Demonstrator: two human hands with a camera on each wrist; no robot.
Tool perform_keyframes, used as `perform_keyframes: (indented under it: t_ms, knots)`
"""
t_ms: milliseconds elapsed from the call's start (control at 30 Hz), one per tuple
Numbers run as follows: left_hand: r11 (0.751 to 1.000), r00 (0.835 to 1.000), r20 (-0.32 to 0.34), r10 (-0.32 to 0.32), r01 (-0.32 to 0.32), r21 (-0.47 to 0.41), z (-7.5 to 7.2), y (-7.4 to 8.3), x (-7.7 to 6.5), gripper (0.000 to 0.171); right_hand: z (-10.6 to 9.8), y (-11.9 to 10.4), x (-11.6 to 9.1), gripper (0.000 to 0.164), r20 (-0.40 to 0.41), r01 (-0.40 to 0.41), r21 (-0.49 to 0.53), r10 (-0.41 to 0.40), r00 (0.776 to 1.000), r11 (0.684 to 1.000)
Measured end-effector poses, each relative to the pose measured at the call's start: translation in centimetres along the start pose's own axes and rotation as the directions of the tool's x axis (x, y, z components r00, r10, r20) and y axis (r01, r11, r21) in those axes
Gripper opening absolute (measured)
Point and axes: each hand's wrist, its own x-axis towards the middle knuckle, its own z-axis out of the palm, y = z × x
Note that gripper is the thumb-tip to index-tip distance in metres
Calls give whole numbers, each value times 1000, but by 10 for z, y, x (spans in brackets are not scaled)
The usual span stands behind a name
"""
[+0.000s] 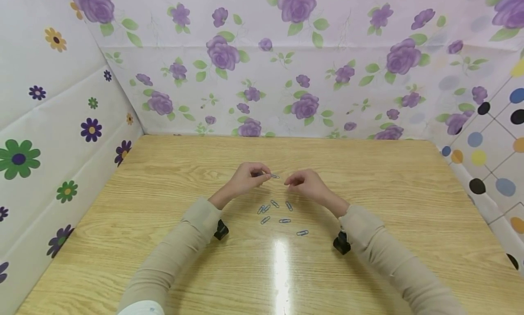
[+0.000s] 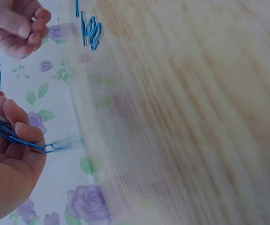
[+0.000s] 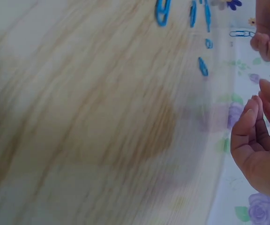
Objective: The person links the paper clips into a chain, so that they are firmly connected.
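- Above the table [image 1: 409,178], our left hand [image 1: 247,178] pinches a chain [image 2: 22,141] of linked blue clips between thumb and fingers; one end clip points toward our other hand, and the opposite end hangs past the palm, blurred.
- Near it but apart, our right hand [image 1: 309,185] has its fingers loosely bent, and we see nothing held in them.
- Our left fingers cover part of the chain, so we cannot count its clips.
- On the wood between our forearms, nearer to us than the hands, seven loose clips [image 1: 284,221] lie scattered; two on the left sit side by side, and we cannot tell whether they touch.
- Below those, a streak of glare [image 1: 281,269] runs down the shiny top.
- Under our wrists sit two black cameras [image 1: 341,243], one by each beige sleeve [image 1: 180,251].
- Behind the table, a rose-print cloth [image 1: 221,56] closes off the far edge; a daisy-print cloth [image 1: 18,159] borders our left, and a dotted cloth [image 1: 505,187] our right.
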Motion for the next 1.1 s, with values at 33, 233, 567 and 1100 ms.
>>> perform_keyframes:
  t_ms: [33, 233, 567, 1100]
  knots:
    - [1000, 1000, 2, 3, -3, 1, 0, 4, -1, 12, 0, 2, -1, 17, 24, 2, -11, -2, 1000, 1000]
    - [1000, 1000, 8, 8, -8, 0, -1, 9, -3, 13, -2, 11, -2, 24, 149, 4, -62, 5, 989, 998]
    - [1000, 1000, 6, -11, 11, -19, 0, -13, 4, 14, 2, 17, -5, 26, 233, 103, -165, -62, 970, 981]
    - [999, 1000, 21, -19, 20, -44, -2, 22, -9, 16, 11, 15, -6, 20, 246, 158, -163, -115, 962, 974]
